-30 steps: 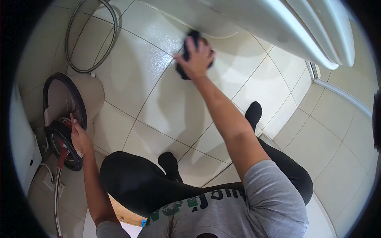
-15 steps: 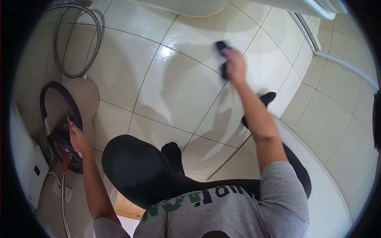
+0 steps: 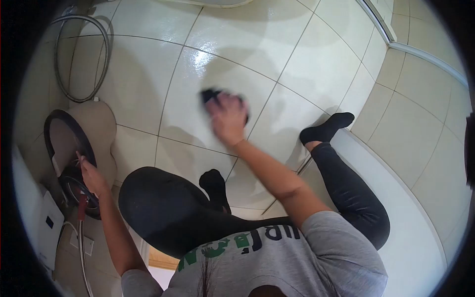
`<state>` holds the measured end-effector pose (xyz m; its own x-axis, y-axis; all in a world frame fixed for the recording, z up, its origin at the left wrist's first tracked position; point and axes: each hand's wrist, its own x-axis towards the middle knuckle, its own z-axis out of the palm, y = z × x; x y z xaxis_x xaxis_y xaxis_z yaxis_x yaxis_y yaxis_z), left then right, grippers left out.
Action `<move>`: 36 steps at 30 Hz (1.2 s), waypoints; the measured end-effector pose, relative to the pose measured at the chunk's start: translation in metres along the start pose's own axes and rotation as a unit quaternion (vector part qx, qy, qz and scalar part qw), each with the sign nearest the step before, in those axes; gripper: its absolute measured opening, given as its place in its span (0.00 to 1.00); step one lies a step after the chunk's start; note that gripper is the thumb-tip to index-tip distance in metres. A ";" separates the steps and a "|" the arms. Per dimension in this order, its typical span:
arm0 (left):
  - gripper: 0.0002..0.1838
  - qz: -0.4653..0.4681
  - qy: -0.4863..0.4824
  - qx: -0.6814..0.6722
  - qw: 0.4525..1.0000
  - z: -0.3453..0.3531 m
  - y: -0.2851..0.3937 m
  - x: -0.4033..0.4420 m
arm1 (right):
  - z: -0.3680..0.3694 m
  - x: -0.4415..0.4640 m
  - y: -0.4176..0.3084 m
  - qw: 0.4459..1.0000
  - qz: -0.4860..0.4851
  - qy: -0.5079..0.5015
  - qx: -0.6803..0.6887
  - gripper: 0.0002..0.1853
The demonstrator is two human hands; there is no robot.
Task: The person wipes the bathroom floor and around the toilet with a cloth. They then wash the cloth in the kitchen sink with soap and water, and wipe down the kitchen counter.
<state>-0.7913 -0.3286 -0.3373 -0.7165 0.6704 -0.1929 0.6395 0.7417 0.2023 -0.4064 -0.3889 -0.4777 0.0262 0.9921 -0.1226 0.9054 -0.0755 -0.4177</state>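
Observation:
My right hand (image 3: 230,116) is closed on a black hand-sized object (image 3: 210,94) low over the tiled floor (image 3: 193,74). Motion blur hides what kind of thing it is. On the left, my left hand (image 3: 95,178) has its fingers stretched out against a beige rounded fixture (image 3: 101,123) with a dark ring-shaped rim (image 3: 86,132). A smaller dark loop sits just below these fingers. Under the hand, a red grip (image 3: 82,207) tops a metal tube that runs down the frame.
A coiled metal hose (image 3: 106,54) hangs at the upper left. My black-socked feet (image 3: 329,126) are on either side of the floor. A white ledge (image 3: 391,193) curves along the right, and a white box (image 3: 47,225) stands at the lower left.
My right hand has swept left and nearer to me across the tiles with the black object. The left hand stays at the fixture. The view has shifted slightly.

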 end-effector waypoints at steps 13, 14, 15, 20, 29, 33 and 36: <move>0.28 0.038 0.051 0.012 0.998 0.002 0.006 -0.010 | -0.053 0.147 0.175 0.921 0.178 0.304 -0.166 0.18; 0.29 0.049 0.060 0.006 0.997 0.003 0.005 -0.010 | -0.036 0.181 0.169 0.940 0.103 0.294 -0.138 0.18; 0.29 0.062 0.070 0.001 0.996 0.003 0.003 -0.009 | -0.011 0.209 0.149 0.953 0.029 0.282 -0.108 0.18; 0.29 0.072 0.068 0.009 0.995 0.001 0.001 -0.007 | 0.078 0.147 -0.093 0.982 -0.174 0.069 0.000 0.19; 0.28 0.085 0.061 0.016 0.994 -0.005 0.007 -0.014 | -0.026 0.045 0.057 0.992 -0.071 0.086 -0.052 0.21; 0.28 0.093 0.075 0.030 0.992 -0.003 0.007 -0.015 | -0.032 0.133 0.122 0.942 0.164 0.264 -0.129 0.21; 0.28 0.084 0.075 0.010 0.994 -0.001 0.003 -0.013 | 0.002 0.187 0.047 0.973 -0.005 0.197 -0.121 0.20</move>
<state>-0.7800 -0.3348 -0.3335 -0.6322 0.7747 -0.0126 0.7576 0.6214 0.1995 -0.3594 -0.2072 -0.5222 0.1339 0.9577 0.2548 0.9784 -0.0869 -0.1874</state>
